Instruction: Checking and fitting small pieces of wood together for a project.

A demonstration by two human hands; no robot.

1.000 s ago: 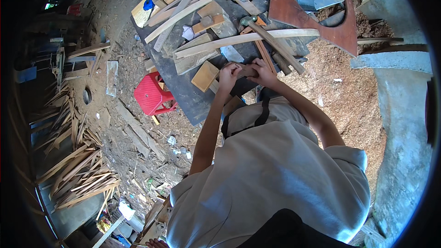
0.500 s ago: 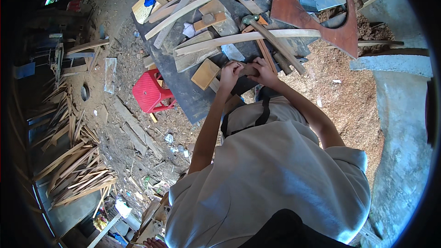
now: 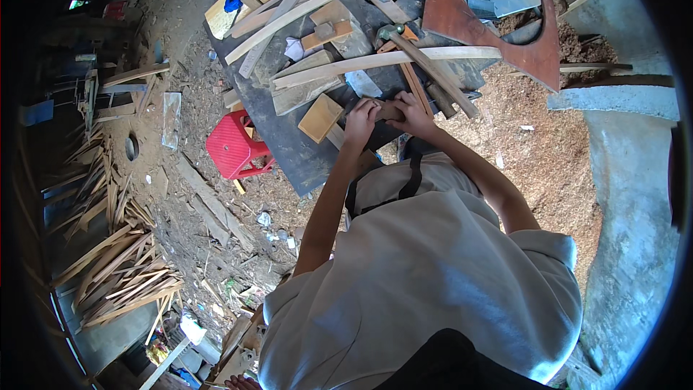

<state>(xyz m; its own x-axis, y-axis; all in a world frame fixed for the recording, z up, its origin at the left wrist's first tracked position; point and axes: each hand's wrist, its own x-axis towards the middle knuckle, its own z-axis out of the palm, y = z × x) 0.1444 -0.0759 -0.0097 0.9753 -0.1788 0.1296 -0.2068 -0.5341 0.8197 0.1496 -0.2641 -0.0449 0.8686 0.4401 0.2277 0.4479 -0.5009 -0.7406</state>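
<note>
At the near edge of the dark workbench [image 3: 285, 155], my left hand [image 3: 360, 123] and my right hand [image 3: 414, 115] are close together. Between them is a small, flat brown piece [image 3: 389, 111], its ends pinched in my closed fingers. Whether it is wood or folded sandpaper cannot be made out. Left of my left hand lies a square-faced light wood block [image 3: 320, 118]. Just beyond my hands are a whitish-blue flat piece [image 3: 363, 84] and a long, curved pale wood strip [image 3: 382, 61]. A hammer [image 3: 436, 72] lies slanting past my right hand.
Wood offcuts and a blue tape measure [image 3: 232, 3] cover the bench's far left. A reddish-brown board with a rounded cutout [image 3: 442, 11] stands at the far right. A red plastic stool [image 3: 232, 146] is left of the bench. Wood strips [image 3: 130, 274] are heaped on the left; sawdust [image 3: 548, 166] covers the floor at right.
The whole view has shifted very slightly to the left. My hands stay at the bench edge on the brown piece, with only a small shift of the fingers.
</note>
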